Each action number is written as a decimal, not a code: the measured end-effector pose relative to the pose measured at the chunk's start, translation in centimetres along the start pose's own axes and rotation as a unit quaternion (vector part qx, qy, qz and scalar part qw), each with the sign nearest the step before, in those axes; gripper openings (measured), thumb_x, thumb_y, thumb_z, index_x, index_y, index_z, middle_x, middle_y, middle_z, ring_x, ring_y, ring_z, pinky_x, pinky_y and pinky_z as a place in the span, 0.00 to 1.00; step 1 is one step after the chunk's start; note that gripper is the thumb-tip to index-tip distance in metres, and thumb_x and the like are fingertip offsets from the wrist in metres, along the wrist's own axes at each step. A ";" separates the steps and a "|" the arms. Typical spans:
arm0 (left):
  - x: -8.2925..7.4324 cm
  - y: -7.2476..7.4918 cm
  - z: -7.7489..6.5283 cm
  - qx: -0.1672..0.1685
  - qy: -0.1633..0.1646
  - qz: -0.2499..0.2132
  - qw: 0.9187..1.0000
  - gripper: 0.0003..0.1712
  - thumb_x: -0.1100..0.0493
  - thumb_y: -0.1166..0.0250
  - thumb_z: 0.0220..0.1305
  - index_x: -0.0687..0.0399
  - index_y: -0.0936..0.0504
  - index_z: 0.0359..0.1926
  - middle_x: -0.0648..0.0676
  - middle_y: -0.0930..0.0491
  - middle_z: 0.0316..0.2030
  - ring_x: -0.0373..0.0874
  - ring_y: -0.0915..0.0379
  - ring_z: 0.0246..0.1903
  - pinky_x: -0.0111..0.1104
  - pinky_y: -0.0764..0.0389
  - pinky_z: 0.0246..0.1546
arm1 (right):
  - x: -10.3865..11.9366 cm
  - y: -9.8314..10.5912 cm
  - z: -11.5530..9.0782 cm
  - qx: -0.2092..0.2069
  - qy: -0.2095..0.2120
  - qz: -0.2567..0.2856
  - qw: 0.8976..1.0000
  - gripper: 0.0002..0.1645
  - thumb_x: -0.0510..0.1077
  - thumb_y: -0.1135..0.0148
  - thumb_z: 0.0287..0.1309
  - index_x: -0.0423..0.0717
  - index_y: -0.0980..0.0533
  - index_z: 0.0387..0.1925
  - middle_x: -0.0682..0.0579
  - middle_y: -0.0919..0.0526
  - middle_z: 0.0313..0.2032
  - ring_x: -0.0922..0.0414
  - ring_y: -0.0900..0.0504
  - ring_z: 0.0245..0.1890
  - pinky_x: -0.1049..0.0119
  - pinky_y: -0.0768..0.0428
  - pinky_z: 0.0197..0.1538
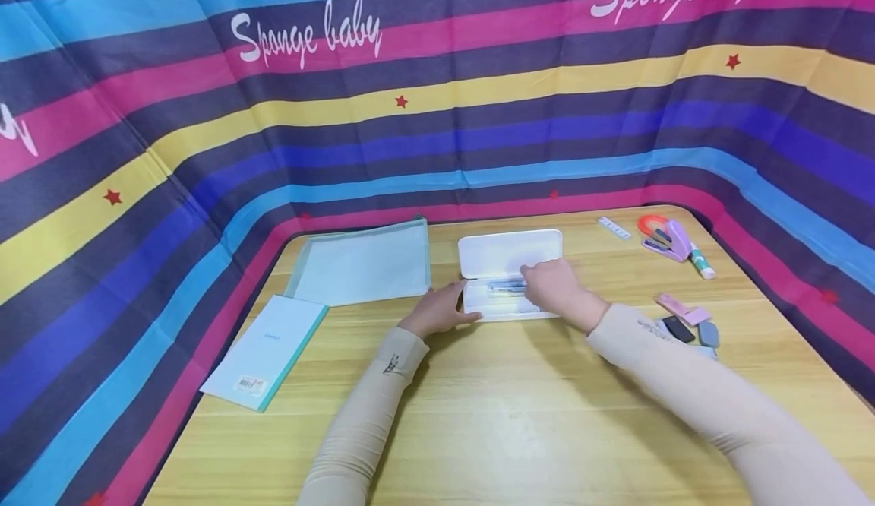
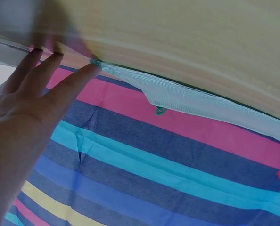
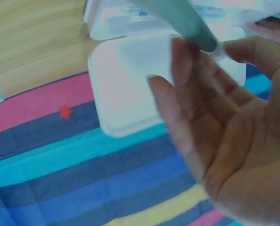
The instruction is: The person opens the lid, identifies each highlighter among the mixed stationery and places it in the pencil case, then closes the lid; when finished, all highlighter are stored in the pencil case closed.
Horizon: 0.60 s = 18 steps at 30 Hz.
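Observation:
A white pencil case (image 1: 510, 255) lies on the table with its lid raised at the back. Pens (image 1: 506, 286) in clear and blue tones lie in its tray. At the left end of the case, my left hand (image 1: 437, 310) rests with fingers spread along its side; the left wrist view shows those fingers fairly straight. My right hand (image 1: 555, 287) is over the right part of the tray. Between its thumb and fingertips it pinches a grey-green, pen-like stick (image 3: 189, 23), blurred in the right wrist view. The head view hides this stick behind the hand.
A pale mesh zip pouch (image 1: 365, 263) and a white notebook (image 1: 263, 350) lie to the left. Toward the back right are a small white strip (image 1: 614, 228), orange tape (image 1: 651, 223), a purple stapler (image 1: 677, 240) and a glue stick (image 1: 702, 261). Several erasers (image 1: 678, 329) lie nearer.

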<state>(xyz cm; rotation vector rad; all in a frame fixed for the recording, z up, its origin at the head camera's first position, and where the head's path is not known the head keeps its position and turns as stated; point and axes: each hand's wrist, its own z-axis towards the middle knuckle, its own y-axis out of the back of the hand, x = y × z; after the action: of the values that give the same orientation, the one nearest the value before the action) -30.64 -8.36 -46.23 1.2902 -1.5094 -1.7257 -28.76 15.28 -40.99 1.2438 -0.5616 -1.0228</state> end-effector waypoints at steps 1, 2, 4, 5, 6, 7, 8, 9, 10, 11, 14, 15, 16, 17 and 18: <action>0.0 0.0 0.0 -0.003 -0.002 -0.002 1.000 0.51 0.26 0.49 0.44 0.48 0.47 0.65 0.51 0.39 0.59 0.44 0.43 0.57 0.50 0.49 0.56 | 0.3 -0.4 0.4 -0.023 0.028 -0.001 0.999 0.04 0.42 0.46 0.42 0.46 0.27 0.22 0.56 0.38 0.08 0.58 0.37 0.09 0.61 0.38 0.09; 0.0 0.0 0.0 -0.006 -0.004 -0.003 1.000 0.50 0.27 0.48 0.44 0.47 0.46 0.64 0.50 0.37 0.58 0.43 0.41 0.55 0.50 0.48 0.56 | 0.5 -0.8 0.9 -0.045 0.055 -0.002 0.997 0.03 0.43 0.45 0.42 0.47 0.27 0.21 0.56 0.38 0.08 0.59 0.37 0.10 0.61 0.38 0.09; -0.1 0.0 0.0 -0.008 -0.008 -0.002 1.000 0.47 0.27 0.48 0.45 0.45 0.44 0.63 0.49 0.35 0.56 0.43 0.39 0.54 0.51 0.47 0.55 | 0.8 -1.5 1.7 -0.074 0.102 -0.001 0.992 0.04 0.43 0.44 0.42 0.47 0.28 0.20 0.56 0.37 0.09 0.59 0.36 0.10 0.61 0.36 0.11; -0.1 0.0 0.0 -0.009 -0.010 -0.001 1.000 0.47 0.27 0.48 0.45 0.44 0.44 0.63 0.49 0.34 0.55 0.43 0.38 0.53 0.51 0.46 0.55 | 1.0 -1.8 2.1 -0.081 0.117 0.000 0.990 0.04 0.44 0.43 0.43 0.48 0.27 0.20 0.56 0.36 0.10 0.58 0.36 0.11 0.61 0.35 0.11; -0.1 0.0 -0.1 -0.008 -0.010 0.000 1.000 0.47 0.27 0.48 0.45 0.45 0.44 0.63 0.49 0.34 0.55 0.43 0.38 0.53 0.51 0.47 0.55 | 1.1 -2.2 2.4 -0.085 0.130 0.000 0.988 0.04 0.44 0.43 0.44 0.48 0.27 0.21 0.55 0.35 0.10 0.58 0.34 0.11 0.61 0.34 0.13; -0.1 0.0 -0.1 -0.007 -0.010 0.001 1.000 0.48 0.27 0.48 0.45 0.45 0.44 0.63 0.49 0.35 0.56 0.43 0.39 0.54 0.52 0.47 0.55 | 1.2 -2.5 2.7 -0.086 0.138 -0.001 0.987 0.05 0.44 0.42 0.45 0.48 0.26 0.22 0.55 0.34 0.11 0.57 0.34 0.12 0.61 0.33 0.14; -0.1 0.0 -0.1 -0.007 -0.009 0.004 1.000 0.48 0.27 0.49 0.45 0.45 0.45 0.64 0.50 0.35 0.56 0.43 0.39 0.54 0.52 0.48 0.55 | 1.2 -2.8 3.0 -0.088 0.144 -0.003 0.986 0.05 0.45 0.42 0.45 0.48 0.26 0.22 0.55 0.33 0.12 0.56 0.33 0.12 0.60 0.32 0.15; -0.1 0.0 -0.1 -0.007 -0.008 0.004 1.000 0.49 0.27 0.49 0.45 0.46 0.45 0.64 0.50 0.36 0.57 0.44 0.40 0.55 0.53 0.48 0.55 | 1.3 -3.0 3.2 -0.088 0.146 -0.003 0.985 0.05 0.45 0.42 0.46 0.47 0.25 0.23 0.54 0.32 0.13 0.56 0.32 0.13 0.60 0.31 0.15; -0.2 0.1 -0.1 -0.008 -0.008 0.006 1.000 0.50 0.26 0.49 0.44 0.47 0.46 0.64 0.50 0.36 0.57 0.44 0.40 0.55 0.53 0.48 0.55 | 1.3 -3.3 3.4 -0.089 0.146 -0.003 0.985 0.06 0.45 0.42 0.47 0.47 0.25 0.23 0.54 0.32 0.13 0.55 0.31 0.14 0.60 0.30 0.16; -0.2 0.1 -0.2 -0.009 -0.009 0.007 1.000 0.50 0.26 0.49 0.44 0.47 0.46 0.64 0.51 0.36 0.57 0.44 0.40 0.55 0.53 0.48 0.55 | 1.3 -3.5 3.5 -0.089 0.144 -0.002 0.986 0.06 0.46 0.42 0.48 0.48 0.25 0.23 0.53 0.31 0.14 0.55 0.30 0.14 0.59 0.30 0.17; -0.2 0.1 -0.2 -0.012 -0.012 0.007 1.000 0.50 0.26 0.50 0.45 0.48 0.46 0.64 0.51 0.36 0.57 0.44 0.40 0.55 0.53 0.48 0.55 | 1.3 -4.2 3.4 -0.090 0.137 0.002 0.987 0.07 0.46 0.42 0.50 0.47 0.25 0.23 0.53 0.30 0.15 0.54 0.30 0.15 0.59 0.29 0.17; -0.2 0.1 -0.2 -0.014 -0.013 0.005 1.000 0.50 0.26 0.49 0.45 0.48 0.45 0.64 0.51 0.36 0.57 0.44 0.40 0.55 0.53 0.48 0.55 | 1.2 -4.5 3.4 -0.089 0.134 0.003 0.987 0.07 0.46 0.43 0.50 0.47 0.25 0.24 0.53 0.30 0.15 0.54 0.30 0.15 0.59 0.30 0.17; -0.2 0.1 -0.2 -0.015 -0.014 0.005 1.000 0.49 0.27 0.49 0.45 0.48 0.45 0.64 0.51 0.35 0.57 0.44 0.40 0.55 0.53 0.48 0.55 | 1.2 -4.7 3.3 -0.089 0.130 0.003 0.987 0.07 0.46 0.43 0.50 0.47 0.25 0.25 0.53 0.30 0.16 0.54 0.30 0.15 0.59 0.30 0.16; -0.2 0.2 -0.2 -0.016 -0.015 0.004 1.000 0.49 0.27 0.49 0.45 0.48 0.45 0.64 0.51 0.35 0.56 0.44 0.40 0.55 0.53 0.48 0.54 | 1.2 -4.9 3.3 -0.089 0.128 0.003 0.988 0.07 0.47 0.43 0.50 0.47 0.25 0.25 0.53 0.30 0.17 0.54 0.30 0.15 0.59 0.30 0.16; -0.2 0.2 -0.2 -0.017 -0.015 0.002 1.000 0.49 0.28 0.48 0.46 0.48 0.45 0.64 0.51 0.35 0.56 0.45 0.39 0.54 0.54 0.48 0.54 | 1.2 -5.0 3.2 -0.089 0.124 0.003 0.988 0.07 0.47 0.43 0.50 0.47 0.25 0.25 0.53 0.30 0.17 0.54 0.30 0.16 0.59 0.30 0.16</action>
<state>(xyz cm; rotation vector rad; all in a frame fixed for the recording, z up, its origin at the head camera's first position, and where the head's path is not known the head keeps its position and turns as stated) -30.40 -8.32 -45.95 1.2485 -1.4908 -1.7688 -32.48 12.71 -45.03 1.1875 -0.2756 -0.8758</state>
